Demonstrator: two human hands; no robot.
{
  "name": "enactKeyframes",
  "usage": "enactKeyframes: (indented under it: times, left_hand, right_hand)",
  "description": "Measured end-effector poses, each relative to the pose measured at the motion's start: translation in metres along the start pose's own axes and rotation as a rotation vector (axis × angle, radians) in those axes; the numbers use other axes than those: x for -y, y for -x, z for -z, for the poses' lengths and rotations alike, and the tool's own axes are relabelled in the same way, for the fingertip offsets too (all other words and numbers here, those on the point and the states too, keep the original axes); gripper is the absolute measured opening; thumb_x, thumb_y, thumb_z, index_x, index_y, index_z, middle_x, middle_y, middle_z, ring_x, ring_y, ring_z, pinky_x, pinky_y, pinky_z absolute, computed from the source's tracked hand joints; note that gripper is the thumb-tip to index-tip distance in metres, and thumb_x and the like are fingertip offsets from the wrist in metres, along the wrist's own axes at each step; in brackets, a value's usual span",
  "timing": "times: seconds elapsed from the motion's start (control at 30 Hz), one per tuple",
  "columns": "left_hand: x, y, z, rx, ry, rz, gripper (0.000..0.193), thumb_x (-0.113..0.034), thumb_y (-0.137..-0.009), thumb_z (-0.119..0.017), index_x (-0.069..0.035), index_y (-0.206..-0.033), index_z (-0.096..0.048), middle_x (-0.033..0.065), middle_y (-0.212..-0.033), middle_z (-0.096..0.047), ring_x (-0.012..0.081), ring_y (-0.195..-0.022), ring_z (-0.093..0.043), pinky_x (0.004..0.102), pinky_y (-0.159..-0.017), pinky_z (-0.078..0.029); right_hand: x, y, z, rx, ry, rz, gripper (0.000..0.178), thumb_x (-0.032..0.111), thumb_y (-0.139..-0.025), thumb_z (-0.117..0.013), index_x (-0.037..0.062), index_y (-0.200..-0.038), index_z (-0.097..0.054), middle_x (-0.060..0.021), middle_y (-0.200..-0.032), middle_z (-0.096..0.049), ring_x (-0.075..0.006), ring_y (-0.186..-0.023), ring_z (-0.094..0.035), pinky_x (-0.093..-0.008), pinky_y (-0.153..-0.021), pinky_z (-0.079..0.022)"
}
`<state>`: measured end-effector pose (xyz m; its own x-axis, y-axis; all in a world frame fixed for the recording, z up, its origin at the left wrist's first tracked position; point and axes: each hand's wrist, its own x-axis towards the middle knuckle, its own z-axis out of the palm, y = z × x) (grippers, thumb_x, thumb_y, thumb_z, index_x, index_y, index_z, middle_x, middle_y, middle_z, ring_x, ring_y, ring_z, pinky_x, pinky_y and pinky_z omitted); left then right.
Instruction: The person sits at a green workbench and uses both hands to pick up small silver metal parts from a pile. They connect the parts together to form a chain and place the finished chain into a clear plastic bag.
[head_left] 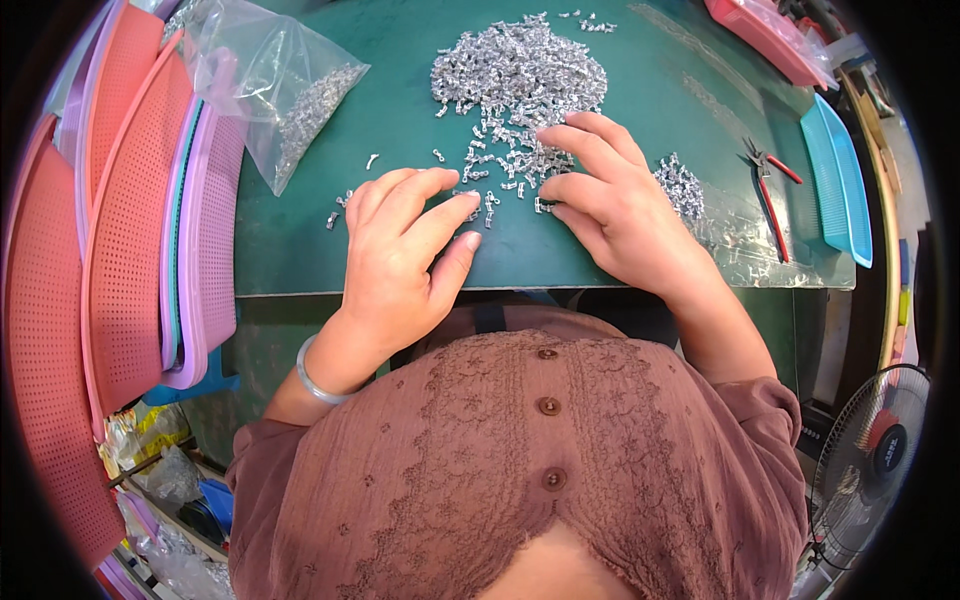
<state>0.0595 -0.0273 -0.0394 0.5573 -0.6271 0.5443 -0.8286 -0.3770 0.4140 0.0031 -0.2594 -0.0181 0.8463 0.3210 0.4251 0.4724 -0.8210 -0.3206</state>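
Small silvery metal parts lie in a large heap [520,70] at the far middle of the green table [330,240], with loose ones trailing down toward me. My left hand [400,230] rests at the near end of this trail, fingers bent and thumb apart. Its fingertips touch or hover over a few loose parts. My right hand [625,205] reaches in from the other side with its fingers spread, the upper ones at the heap's lower edge. One metal part [543,206] lies by its thumb; I cannot tell whether they touch. Beyond its knuckles sits a smaller pile [680,185].
A clear plastic bag [275,85] holding metal parts lies at the far left. Perforated plastic baskets [135,230] stand stacked along the left side. Red-handled pliers [770,195] and a blue tray [836,180] are on the right. A fan [870,460] stands lower right.
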Motion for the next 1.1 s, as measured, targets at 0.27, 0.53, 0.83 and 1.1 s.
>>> enactKeyframes:
  times: [0.27,0.53,0.83,1.1]
  left_hand:
    - [-0.003,-0.002,0.002,0.013,-0.015,-0.009,0.028,-0.007,-0.074,-0.070,-0.004,-0.101,-0.068,0.0112,-0.110,-0.063,0.0295,-0.102,-0.057,0.0394,-0.087,-0.040]
    - [-0.009,-0.007,0.001,0.024,0.003,-0.019,0.027,-0.007,-0.075,-0.069,-0.004,-0.101,-0.068,0.0109,-0.108,-0.063,0.0297,-0.101,-0.056,0.0394,-0.087,-0.040]
    - [-0.016,-0.015,-0.003,0.027,0.089,-0.027,0.028,-0.005,-0.074,-0.070,-0.004,-0.102,-0.068,0.0102,-0.102,-0.063,0.0280,-0.095,-0.057,0.0367,-0.084,-0.042]
    - [-0.018,-0.015,-0.007,0.023,0.121,-0.011,0.023,-0.009,-0.077,-0.069,-0.005,-0.100,-0.066,0.0064,-0.096,-0.060,0.0263,-0.092,-0.054,0.0391,-0.084,-0.038]
  right_hand:
    - [-0.001,0.011,0.005,0.042,-0.002,-0.055,0.014,0.006,-0.073,-0.070,0.0027,-0.086,-0.067,-0.0130,-0.124,-0.055,-0.0384,-0.125,-0.043,-0.0482,-0.102,-0.038]
    - [0.004,0.016,-0.005,-0.041,-0.023,-0.112,0.013,0.006,-0.073,-0.071,0.0035,-0.086,-0.067,-0.0122,-0.124,-0.056,-0.0390,-0.124,-0.043,-0.0482,-0.102,-0.038]
    - [0.003,0.017,-0.013,-0.113,0.002,-0.097,0.009,0.006,-0.074,-0.070,0.0035,-0.082,-0.065,-0.0111,-0.123,-0.056,-0.0377,-0.122,-0.045,-0.0487,-0.100,-0.038]
    - [0.006,0.017,-0.015,-0.139,0.034,-0.116,0.010,0.005,-0.072,-0.070,0.0034,-0.081,-0.064,-0.0103,-0.122,-0.057,-0.0371,-0.120,-0.045,-0.0486,-0.099,-0.037]
